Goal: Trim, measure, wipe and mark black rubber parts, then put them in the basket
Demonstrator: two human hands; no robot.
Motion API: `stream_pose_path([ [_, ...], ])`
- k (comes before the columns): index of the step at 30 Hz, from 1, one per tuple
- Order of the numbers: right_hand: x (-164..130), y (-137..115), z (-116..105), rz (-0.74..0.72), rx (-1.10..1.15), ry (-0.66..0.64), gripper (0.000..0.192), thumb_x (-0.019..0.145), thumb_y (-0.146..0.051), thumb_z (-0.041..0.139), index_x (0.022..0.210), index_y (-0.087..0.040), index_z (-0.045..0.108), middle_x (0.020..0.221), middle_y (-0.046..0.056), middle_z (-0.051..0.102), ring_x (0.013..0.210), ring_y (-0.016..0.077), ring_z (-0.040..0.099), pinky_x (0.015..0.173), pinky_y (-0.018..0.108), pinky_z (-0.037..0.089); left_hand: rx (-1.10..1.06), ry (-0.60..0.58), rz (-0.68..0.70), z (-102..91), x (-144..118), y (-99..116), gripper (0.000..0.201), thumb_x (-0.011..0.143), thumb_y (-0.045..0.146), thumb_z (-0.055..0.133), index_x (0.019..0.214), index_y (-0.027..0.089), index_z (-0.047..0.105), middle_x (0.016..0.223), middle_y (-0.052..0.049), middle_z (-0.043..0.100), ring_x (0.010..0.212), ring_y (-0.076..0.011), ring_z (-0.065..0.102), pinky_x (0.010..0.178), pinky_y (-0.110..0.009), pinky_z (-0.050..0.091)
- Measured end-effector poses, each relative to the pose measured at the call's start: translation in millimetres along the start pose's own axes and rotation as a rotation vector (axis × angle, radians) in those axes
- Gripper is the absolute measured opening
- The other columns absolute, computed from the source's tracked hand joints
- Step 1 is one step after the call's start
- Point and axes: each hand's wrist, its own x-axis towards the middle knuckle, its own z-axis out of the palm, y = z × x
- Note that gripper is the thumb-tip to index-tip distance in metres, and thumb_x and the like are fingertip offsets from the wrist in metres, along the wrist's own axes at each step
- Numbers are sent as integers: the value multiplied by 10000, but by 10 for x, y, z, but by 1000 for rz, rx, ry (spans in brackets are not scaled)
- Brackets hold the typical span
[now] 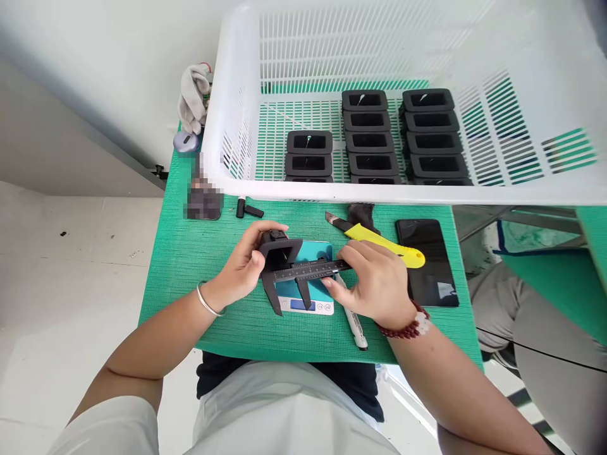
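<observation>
Black frame (pixel 277 248) sits over the small scale (pixel 306 278), caught in the caliper (pixel 303 273). Left hand (pixel 241 265) pinches the frame's edge, fingers curled; right hand (pixel 374 281) clamps the caliper's beam. Yellow knife (pixel 384 243), phone (pixel 429 262) and pen (pixel 355 323) lie beside; more frames fill the white basket (pixel 227 107) behind.

The scene is brightly and evenly lit by soft white light; only faint shadows are cast. The basket (pixel 408 189) is bowed by wide-angle distortion (strongest at the edges), and one patch (pixel 203 189) is pixelated.
</observation>
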Motion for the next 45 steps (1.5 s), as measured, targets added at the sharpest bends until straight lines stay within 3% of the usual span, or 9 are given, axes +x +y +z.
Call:
stream_pose_path([
  [5,-2,13,-12,-15,23,-17,477,935,-564,405,693,-181,554,598,20,512,558,150,447,527,298,270,-34,-7,-51,2,-1,38,630,866,718,429,1266,241,527,1036,-82,595,904,-200,591,792,-321,497],
  [9,-5,18,-13,-18,16,-25,436,922,-550,462,730,-176,578,620,24,542,582,157,480,549,298,299,-90,-12,-131,9,12,63,500,886,553,583,1282,250,547,1092,-81,627,1041,-222,609,923,-353,495],
  [14,-5,39,1,50,11,-30,456,909,-593,478,756,-176,582,638,24,564,606,160,498,564,289,316,-92,119,-65,-4,35,33,525,893,624,504,1261,258,584,1272,-101,590,1193,-263,556,1043,-421,444],
  [20,-26,73,-6,128,-29,-69,519,941,-604,370,679,-188,534,599,26,528,560,153,457,532,289,262,-156,197,-91,-31,46,19,461,905,553,548,1268,269,558,1187,-93,605,1143,-256,586,990,-435,491],
  [26,-32,55,-45,129,-47,-40,523,934,-608,357,646,-197,504,539,6,472,511,144,427,501,282,242,-261,84,-34,35,41,70,316,964,481,474,1221,297,482,1319,-82,587,1232,-235,579,1000,-450,521],
  [30,-24,50,-61,102,-29,-12,478,941,-569,356,696,-194,522,553,12,504,509,148,452,496,280,271,-243,58,-10,40,39,64,349,973,513,425,1244,295,460,1332,-95,598,1247,-238,575,1060,-493,470],
  [35,-21,46,-52,39,-13,51,373,959,-473,355,899,-158,547,631,29,593,528,163,544,494,270,356,-230,58,0,35,45,53,437,967,597,335,1171,258,520,1289,-99,614,1212,-246,596,1050,-494,466],
  [45,-18,10,-42,-36,43,56,231,937,-290,370,1080,-168,505,799,59,684,618,192,624,544,303,437,-293,89,-112,87,37,123,587,934,689,243,1066,243,602,1226,-79,657,1203,-232,600,1060,-439,464],
])
